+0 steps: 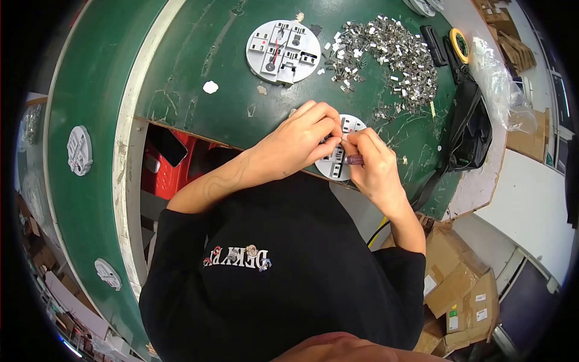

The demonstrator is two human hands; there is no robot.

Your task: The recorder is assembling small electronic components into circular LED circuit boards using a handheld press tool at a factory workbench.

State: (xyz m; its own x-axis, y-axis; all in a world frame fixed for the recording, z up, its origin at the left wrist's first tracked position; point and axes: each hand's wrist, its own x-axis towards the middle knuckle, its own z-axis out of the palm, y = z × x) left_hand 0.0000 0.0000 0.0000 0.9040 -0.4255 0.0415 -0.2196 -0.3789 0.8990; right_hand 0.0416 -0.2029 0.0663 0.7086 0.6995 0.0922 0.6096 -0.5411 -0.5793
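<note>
Head view, listed as I see it from my remote station, left to right.

Far left: green side surface (pixel 90 217), carrying two pale discs, the upper disc (pixel 79 151) and the lower disc (pixel 108 274), set well apart.
Next: whitish rail (pixel 128 114), along that surface's border.
Below the bench: red plastic item (pixel 164 183), with a dark phone-like slab (pixel 168 145) on it.
Green workbench (pixel 181 54): one small white scrap (pixel 210 87), lying flat.
Upper middle: large disc (pixel 295 41), grey-white, flat, bearing raised compartments and a red wire.
Left hand (pixel 301 137): fingers bent, thumb and forefinger close over the work; whether they grip a part I cannot tell.
Work disc (pixel 336 171): pale, compartmented, at the bench's near edge beneath both hands, partly covered.
Right hand (pixel 377 166): fingers curled, gripping a maroon handle (pixel 354 160) over the work disc; I cannot make out what the fingertips pinch.
Beyond: loose heap of small black and white parts (pixel 401 57).
Far right: black case (pixel 433 45), yellow ring (pixel 459 45), black bag (pixel 470 130), clear plastic (pixel 497 84); lower down, cardboard boxes (pixel 461 277).
</note>
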